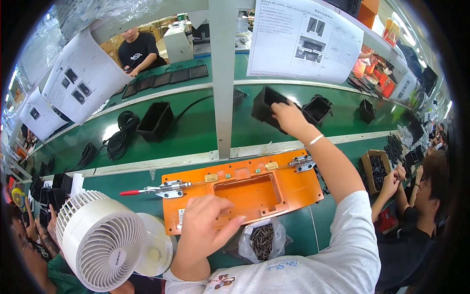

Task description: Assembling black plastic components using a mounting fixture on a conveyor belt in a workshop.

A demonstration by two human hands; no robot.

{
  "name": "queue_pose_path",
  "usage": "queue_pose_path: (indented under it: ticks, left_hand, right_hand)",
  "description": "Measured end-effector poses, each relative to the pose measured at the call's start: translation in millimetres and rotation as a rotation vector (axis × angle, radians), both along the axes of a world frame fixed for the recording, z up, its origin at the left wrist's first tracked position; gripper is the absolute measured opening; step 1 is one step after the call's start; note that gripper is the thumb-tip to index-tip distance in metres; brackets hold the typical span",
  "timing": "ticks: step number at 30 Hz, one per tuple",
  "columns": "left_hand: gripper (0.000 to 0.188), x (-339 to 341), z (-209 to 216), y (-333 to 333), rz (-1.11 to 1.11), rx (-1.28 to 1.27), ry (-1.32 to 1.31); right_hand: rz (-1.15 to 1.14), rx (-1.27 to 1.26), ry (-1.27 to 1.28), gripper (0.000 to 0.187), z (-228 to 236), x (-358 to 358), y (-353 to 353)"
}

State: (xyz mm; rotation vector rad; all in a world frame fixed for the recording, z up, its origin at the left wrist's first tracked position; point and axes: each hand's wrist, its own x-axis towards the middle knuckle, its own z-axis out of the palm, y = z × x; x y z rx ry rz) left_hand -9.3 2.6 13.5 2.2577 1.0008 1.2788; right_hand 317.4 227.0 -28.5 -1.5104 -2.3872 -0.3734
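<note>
My right hand (pixel 290 117) reaches over the green conveyor belt and grips the near-right wall of a black open-topped plastic box (pixel 264 105), which is tilted and slightly blurred. Beside it on the belt stands another black box (pixel 317 109). My left hand (pixel 208 223) is open, fingers apart and holding nothing, above the lower left of an orange fixture plate (pixel 303 188). That plate has a rectangular recess in its middle. Toggle clamps sit at both ends; the left clamp has a red handle (pixel 131 193).
A white fan (pixel 105 245) stands left of my left arm. Below the fixture is a plastic bag of screws (pixel 263 241). A metal post (pixel 223 73) rises before the belt, which carries another black box (pixel 155 121) and coiled cables (pixel 122 134). Co-workers sit on both sides.
</note>
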Motion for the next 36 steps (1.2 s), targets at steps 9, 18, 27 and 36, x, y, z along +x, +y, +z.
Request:
queue_pose_path:
  ticks: [9, 18, 27, 36]
  left_hand:
    - [0.023, -7.0, -0.9, -3.0, 0.119, -0.002, -0.182]
    - [0.021, -27.4, -5.9, -11.9, 0.220, 0.078, -0.401]
    - [0.022, -16.8, -3.6, -4.1, 0.162, 0.024, -0.293]
    - [0.022, -10.4, -2.3, -5.0, 0.165, -0.042, -0.287]
  right_hand:
    - [0.343, 0.018, -0.074, 0.026, 73.9, -97.1, -177.4]
    - [0.478, -0.103, -0.005, 0.033, 23.8, -132.3, -212.5]
    - [0.498, -0.243, 0.095, 0.048, -18.9, -110.5, -205.5]
    - [-0.717, 0.072, 0.663, 0.024, -76.8, 75.7, -204.8]
